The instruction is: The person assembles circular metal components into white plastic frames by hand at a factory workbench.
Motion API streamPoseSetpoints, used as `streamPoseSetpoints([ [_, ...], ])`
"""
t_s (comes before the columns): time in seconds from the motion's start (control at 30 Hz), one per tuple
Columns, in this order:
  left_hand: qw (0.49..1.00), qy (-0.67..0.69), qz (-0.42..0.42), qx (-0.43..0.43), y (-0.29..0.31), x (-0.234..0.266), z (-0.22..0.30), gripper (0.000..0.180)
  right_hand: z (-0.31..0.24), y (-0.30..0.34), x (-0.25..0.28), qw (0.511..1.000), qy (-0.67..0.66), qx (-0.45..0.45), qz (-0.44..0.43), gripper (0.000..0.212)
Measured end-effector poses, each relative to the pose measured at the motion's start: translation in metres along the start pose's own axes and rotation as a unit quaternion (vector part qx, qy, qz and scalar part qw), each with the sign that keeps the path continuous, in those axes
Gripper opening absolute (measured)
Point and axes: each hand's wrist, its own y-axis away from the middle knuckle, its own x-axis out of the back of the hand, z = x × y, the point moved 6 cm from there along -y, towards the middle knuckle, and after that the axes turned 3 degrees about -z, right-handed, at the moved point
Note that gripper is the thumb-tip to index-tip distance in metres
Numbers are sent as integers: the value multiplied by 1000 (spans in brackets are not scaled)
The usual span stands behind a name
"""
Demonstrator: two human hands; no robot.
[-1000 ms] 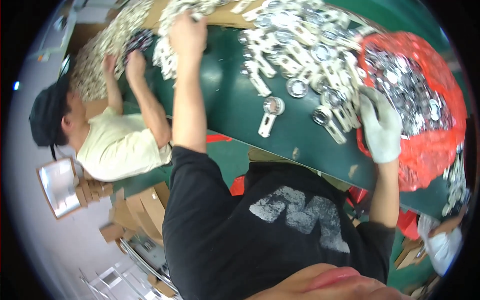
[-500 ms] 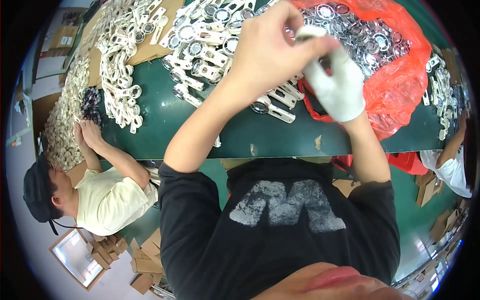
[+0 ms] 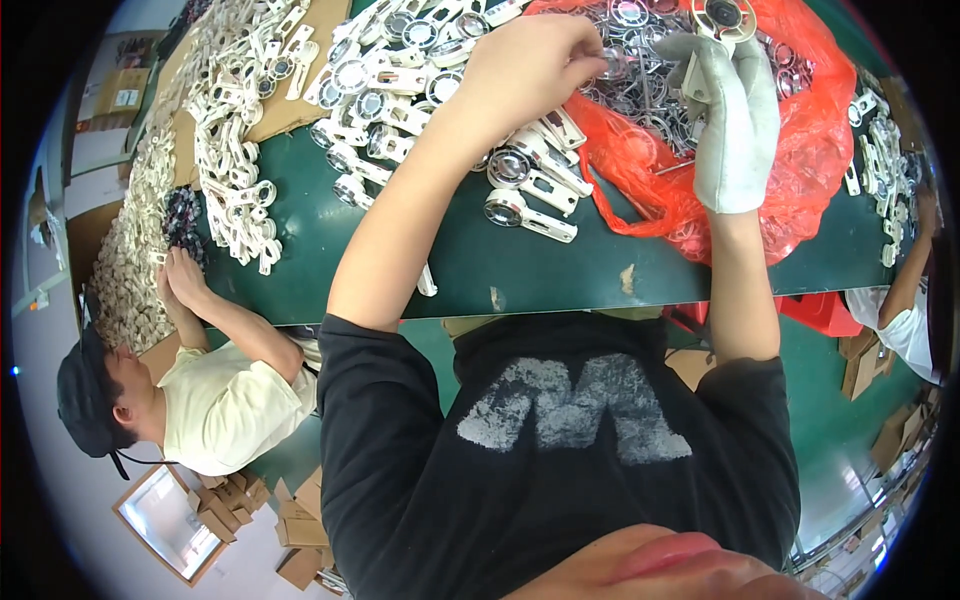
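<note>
My right hand point(image 3: 740, 125), in a white glove, is closed around a cream plastic part point(image 3: 722, 20) with a round ring head and a short handle. It holds this part upright over the right side of an open red plastic bag point(image 3: 800, 170). Shiny silver rings point(image 3: 640, 110) fill the bag. Bare and reaching from the left, my left hand point(image 3: 535, 65) has its thumb and fingers pinched together at the bag's left edge, beside the rings. What lies between those fingertips is too small to make out. Below it, several cream slotted parts with silver ring heads point(image 3: 530, 212) lie on the table.
On the green table point(image 3: 380, 275), more cream parts point(image 3: 390, 75) are heaped at centre left, with another row point(image 3: 235, 170) beside a cardboard sheet point(image 3: 300, 100). A co-worker point(image 3: 230, 390) handles parts at the left; another person's arm point(image 3: 910, 270) shows at the far right.
My hands have come apart: the right moved right and up with the cream part, while the left shifted to the bag's left edge. The head view has moved slightly.
</note>
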Motion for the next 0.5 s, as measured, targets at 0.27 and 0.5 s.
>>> streamPoseSetpoints([
  [0.27,893,422,43,151,28,31,-20,15,22,1,-6,979,107,-101,-138,29],
  [0.5,953,277,122,-4,66,49,8,21,29,27,-43,912,240,-84,-322,45],
])
